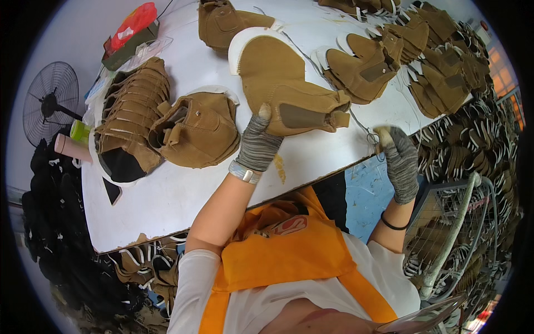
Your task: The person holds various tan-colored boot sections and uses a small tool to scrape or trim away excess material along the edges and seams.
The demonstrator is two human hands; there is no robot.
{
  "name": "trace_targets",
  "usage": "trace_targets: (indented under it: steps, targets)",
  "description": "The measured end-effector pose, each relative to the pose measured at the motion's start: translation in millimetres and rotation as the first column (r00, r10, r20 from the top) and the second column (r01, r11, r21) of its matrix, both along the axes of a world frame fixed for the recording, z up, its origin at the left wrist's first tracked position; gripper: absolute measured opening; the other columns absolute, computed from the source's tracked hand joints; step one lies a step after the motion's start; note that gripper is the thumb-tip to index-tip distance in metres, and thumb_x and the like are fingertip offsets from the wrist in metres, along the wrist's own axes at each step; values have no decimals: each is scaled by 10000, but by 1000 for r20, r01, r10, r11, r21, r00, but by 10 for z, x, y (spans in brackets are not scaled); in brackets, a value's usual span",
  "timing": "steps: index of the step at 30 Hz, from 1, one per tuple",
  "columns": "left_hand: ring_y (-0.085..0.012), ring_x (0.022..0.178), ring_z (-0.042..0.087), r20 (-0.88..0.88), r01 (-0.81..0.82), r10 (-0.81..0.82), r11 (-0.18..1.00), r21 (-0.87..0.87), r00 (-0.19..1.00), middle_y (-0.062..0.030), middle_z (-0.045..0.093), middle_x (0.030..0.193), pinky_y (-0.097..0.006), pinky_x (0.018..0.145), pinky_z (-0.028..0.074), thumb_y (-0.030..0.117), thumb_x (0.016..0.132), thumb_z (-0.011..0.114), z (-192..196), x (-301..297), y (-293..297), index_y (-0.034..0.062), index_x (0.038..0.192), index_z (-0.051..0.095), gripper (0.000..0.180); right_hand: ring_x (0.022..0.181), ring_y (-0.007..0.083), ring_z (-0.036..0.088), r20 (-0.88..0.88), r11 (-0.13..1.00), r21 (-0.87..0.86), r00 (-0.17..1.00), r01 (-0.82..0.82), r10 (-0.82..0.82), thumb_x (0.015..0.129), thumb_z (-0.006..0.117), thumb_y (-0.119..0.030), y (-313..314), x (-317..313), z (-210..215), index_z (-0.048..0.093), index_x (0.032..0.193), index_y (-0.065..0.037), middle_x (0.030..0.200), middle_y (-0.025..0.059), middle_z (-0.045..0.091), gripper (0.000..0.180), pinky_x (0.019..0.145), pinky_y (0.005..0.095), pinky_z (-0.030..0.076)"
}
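Observation:
My left hand [259, 143], in a grey knitted glove with bare fingertips, grips the lower edge of a brown suede boot upper [275, 69]. The thumb lies on top of it and the other fingers are hidden beneath. This upper has a white-edged toe, a dark elastic side panel and a pull tab, and it is held over the white table [214, 192]. To its right, past the table's front edge, my gloved right hand [399, 161] is closed with fingertips pinched together. A thin dark looped thing shows at those fingertips, too small to name.
On the left stand a row of stacked uppers [133, 111] and a single shaped upper [197, 131]. More uppers [361, 67] lie in piles at the right. A fan [51, 103], a box with a red bag [133, 33] and a wire cart [445, 239] surround the table.

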State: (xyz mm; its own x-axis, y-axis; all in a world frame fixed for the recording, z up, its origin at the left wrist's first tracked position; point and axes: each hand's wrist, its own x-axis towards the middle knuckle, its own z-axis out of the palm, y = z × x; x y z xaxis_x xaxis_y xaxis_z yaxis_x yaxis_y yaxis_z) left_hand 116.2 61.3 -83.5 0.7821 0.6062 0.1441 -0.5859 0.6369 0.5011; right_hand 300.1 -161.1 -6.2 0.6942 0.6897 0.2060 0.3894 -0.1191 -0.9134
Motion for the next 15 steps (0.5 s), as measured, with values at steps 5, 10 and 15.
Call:
trace_targets:
  steps: [5,10,15]
  targets:
    - [-289,1335,372,10,46,-46,999,9,999,-118,389,1447,-446,1152,300,445,833,706,28,-7,-35,78,1455,296,830,1062,200,564,545,977,-10,821,212,-172,856,720,-129,-124,185,-284,632,1137,-7,1138,95,599,319,911,329,477]
    - [-285,1343,364,20,45,-44,998,-49,999,-113,374,1461,-442,1156,288,519,839,667,15,2,-85,88,1464,282,852,1061,195,591,305,986,0,939,168,-160,872,681,-64,53,86,-249,623,1137,-12,1106,90,634,276,957,337,467]
    - [-277,1348,360,121,62,-49,992,-108,991,-110,369,1465,-434,1160,282,551,814,681,0,-11,-29,85,1467,274,899,1038,175,587,154,990,124,984,73,-92,902,670,-153,279,110,-531,600,1209,-30,1103,87,641,338,947,324,464]
